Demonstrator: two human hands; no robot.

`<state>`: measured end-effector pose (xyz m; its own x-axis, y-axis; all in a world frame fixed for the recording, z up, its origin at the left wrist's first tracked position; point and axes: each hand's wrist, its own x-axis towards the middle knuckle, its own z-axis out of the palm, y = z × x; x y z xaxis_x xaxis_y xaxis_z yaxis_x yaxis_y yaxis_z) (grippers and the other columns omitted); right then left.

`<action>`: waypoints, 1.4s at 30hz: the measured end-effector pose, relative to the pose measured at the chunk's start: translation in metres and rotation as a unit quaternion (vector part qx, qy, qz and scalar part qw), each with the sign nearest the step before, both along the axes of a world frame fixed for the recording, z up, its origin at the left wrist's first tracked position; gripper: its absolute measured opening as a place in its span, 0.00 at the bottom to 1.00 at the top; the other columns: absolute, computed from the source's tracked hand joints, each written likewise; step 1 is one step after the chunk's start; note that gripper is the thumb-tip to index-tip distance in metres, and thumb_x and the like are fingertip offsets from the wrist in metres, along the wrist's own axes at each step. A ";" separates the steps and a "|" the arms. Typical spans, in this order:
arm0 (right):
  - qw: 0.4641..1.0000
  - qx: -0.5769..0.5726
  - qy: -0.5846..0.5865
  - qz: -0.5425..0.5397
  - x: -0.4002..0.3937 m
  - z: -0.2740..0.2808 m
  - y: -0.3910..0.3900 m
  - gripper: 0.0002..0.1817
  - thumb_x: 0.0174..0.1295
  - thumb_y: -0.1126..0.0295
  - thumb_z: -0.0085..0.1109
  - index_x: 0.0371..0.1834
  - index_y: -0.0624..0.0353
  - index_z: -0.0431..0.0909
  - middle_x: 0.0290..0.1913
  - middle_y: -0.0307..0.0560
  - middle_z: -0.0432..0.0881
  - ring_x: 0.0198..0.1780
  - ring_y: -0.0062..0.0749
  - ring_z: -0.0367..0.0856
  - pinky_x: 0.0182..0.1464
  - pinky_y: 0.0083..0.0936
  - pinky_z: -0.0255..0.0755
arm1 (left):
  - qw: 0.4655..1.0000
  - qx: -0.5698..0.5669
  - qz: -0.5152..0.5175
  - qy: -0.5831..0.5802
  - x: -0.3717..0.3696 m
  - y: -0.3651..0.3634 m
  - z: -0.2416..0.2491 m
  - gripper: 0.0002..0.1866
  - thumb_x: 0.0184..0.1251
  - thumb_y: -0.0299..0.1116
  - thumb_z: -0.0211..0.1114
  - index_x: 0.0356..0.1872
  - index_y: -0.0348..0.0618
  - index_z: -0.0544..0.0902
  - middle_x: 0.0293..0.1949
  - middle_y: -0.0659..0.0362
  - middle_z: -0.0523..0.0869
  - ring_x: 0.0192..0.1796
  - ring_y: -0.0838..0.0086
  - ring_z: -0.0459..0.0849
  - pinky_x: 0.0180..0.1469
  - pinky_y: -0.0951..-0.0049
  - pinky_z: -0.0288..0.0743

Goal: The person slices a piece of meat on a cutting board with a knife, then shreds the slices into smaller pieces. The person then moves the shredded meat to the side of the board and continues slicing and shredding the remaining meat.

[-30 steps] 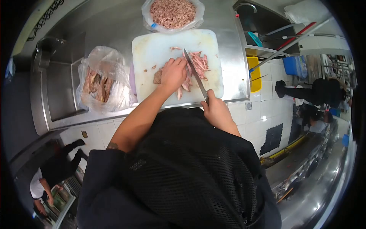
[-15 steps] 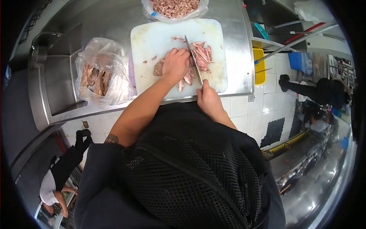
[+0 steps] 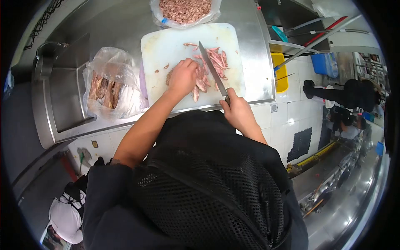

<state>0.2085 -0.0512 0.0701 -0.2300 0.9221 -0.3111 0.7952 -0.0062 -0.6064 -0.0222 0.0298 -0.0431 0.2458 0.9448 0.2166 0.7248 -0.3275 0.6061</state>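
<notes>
Head view. We see a white cutting board [image 3: 166, 50] in the upper centre of the frame, lying on a steel desk [image 3: 112, 29].

Left hand [image 3: 182, 78]: it lies curled, knuckles up, on a piece of meat [image 3: 170, 76] near the centre of the board. The fingers are bent down over the meat and press on it; we cannot tell whether they close around it.

Right hand [image 3: 237, 111]: it sits at the lower right edge of the board, closed in a fist around the handle of a knife [image 3: 213, 71]. The blade runs up and to the left across the board, just right of the left hand's fingers.

Cut strips of meat [image 3: 216, 62] lie on the board on both sides of the blade, most of them to its right. A few small scraps lie on the bare part of the board, left of the left hand.

At the top edge of the frame, just above the board, we see a clear bag of chopped meat [image 3: 185, 10]. At the left of the board, a second plastic bag [image 3: 110, 85] holds larger uncut pieces. Left of that bag the desk drops into a sink [image 3: 66, 96].

At the lower left of the frame, a person in a white top [image 3: 66, 218] is on the floor below.
</notes>
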 end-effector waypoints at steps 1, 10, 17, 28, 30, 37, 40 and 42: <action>1.000 -0.004 0.002 0.003 -0.005 0.001 -0.003 0.16 0.72 0.67 0.64 0.51 0.65 0.69 0.33 0.72 0.86 0.39 0.73 0.86 0.43 0.61 0.79 | 1.000 -0.004 0.003 0.002 -0.001 -0.003 -0.004 0.11 0.68 0.23 0.63 0.50 0.40 0.86 0.50 0.50 0.86 0.52 0.50 0.84 0.56 0.53 0.80; 0.995 -0.057 -0.056 0.060 -0.015 -0.008 -0.007 0.16 0.72 0.69 0.63 0.52 0.66 0.70 0.34 0.73 0.86 0.40 0.74 0.87 0.44 0.62 0.79 | 0.995 0.093 0.017 0.021 0.006 -0.006 -0.011 0.10 0.63 0.25 0.67 0.46 0.39 0.85 0.49 0.53 0.85 0.57 0.55 0.83 0.63 0.58 0.79; 0.999 0.021 0.026 0.025 -0.023 -0.039 0.043 0.18 0.71 0.70 0.65 0.55 0.69 0.70 0.37 0.72 0.86 0.43 0.73 0.85 0.47 0.58 0.78 | 0.995 0.095 0.019 -0.009 0.006 -0.003 -0.013 0.10 0.64 0.25 0.67 0.46 0.39 0.85 0.50 0.52 0.85 0.56 0.54 0.83 0.61 0.57 0.80; 0.998 0.009 -0.055 0.026 -0.028 -0.059 0.014 0.16 0.71 0.69 0.64 0.53 0.64 0.70 0.36 0.72 0.86 0.43 0.74 0.86 0.44 0.62 0.77 | 0.995 0.098 0.018 -0.016 0.003 -0.003 -0.014 0.08 0.64 0.24 0.67 0.44 0.38 0.83 0.47 0.51 0.83 0.53 0.53 0.82 0.58 0.56 0.80; 0.999 0.026 -0.022 0.035 -0.034 -0.059 0.030 0.17 0.71 0.69 0.65 0.54 0.65 0.70 0.36 0.72 0.86 0.42 0.75 0.85 0.45 0.62 0.76 | 0.995 0.094 0.004 -0.045 0.004 -0.004 -0.013 0.08 0.63 0.22 0.66 0.42 0.35 0.82 0.45 0.48 0.83 0.51 0.51 0.82 0.55 0.54 0.78; 0.992 -0.086 -0.061 0.072 -0.021 0.037 0.026 0.16 0.71 0.70 0.65 0.54 0.66 0.70 0.39 0.74 0.87 0.45 0.75 0.86 0.48 0.59 0.78 | 0.995 0.084 0.024 -0.045 0.004 -0.006 -0.013 0.08 0.65 0.24 0.66 0.44 0.38 0.83 0.46 0.50 0.83 0.53 0.52 0.82 0.57 0.54 0.79; 0.995 -0.075 -0.031 0.053 -0.017 -0.005 0.010 0.17 0.70 0.72 0.64 0.56 0.68 0.71 0.38 0.75 0.87 0.45 0.75 0.86 0.48 0.60 0.78 | 0.996 0.079 0.024 -0.020 0.004 -0.011 -0.015 0.08 0.65 0.25 0.67 0.44 0.38 0.83 0.46 0.51 0.83 0.53 0.52 0.82 0.58 0.55 0.79; 1.000 -0.009 -0.013 0.018 -0.025 -0.058 0.004 0.17 0.70 0.73 0.63 0.57 0.69 0.72 0.37 0.75 0.86 0.43 0.75 0.86 0.47 0.61 0.77 | 0.996 0.081 0.031 -0.021 0.006 -0.007 -0.015 0.07 0.64 0.25 0.67 0.42 0.39 0.83 0.46 0.51 0.83 0.53 0.53 0.82 0.58 0.56 0.79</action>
<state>0.1839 -0.0475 0.0123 -0.2544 0.9077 -0.3337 0.8109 0.0122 -0.5850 -0.0158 0.0232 -0.0578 0.1761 0.9095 0.3765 0.7210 -0.3796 0.5797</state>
